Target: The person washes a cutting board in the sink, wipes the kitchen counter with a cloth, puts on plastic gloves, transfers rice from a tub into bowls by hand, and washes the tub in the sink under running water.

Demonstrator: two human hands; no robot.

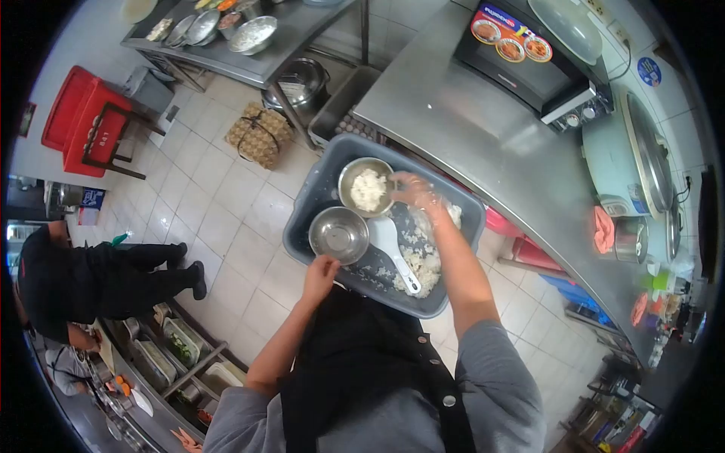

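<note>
A grey plastic tub [298, 219] holds two metal bowls, a white rice paddle [387, 238] and loose white rice [424, 264]. My left hand [321, 273] is closed on the near rim of the bare metal bowl [339, 235]. Beyond it stands the second metal bowl [346, 180], with a mound of white rice [368, 189] inside. My right hand [418, 195] wears what looks like a clear plastic glove. Its fingers are spread and curved by the right rim of the rice-filled bowl; whether they touch it is hard to tell.
A steel counter [453, 113] with a microwave [529, 60] runs along the right. Ahead, egg trays [259, 136] and a large pot [298, 83] sit on the floor. At left, another person [98, 279] in black works at a prep counter [166, 377].
</note>
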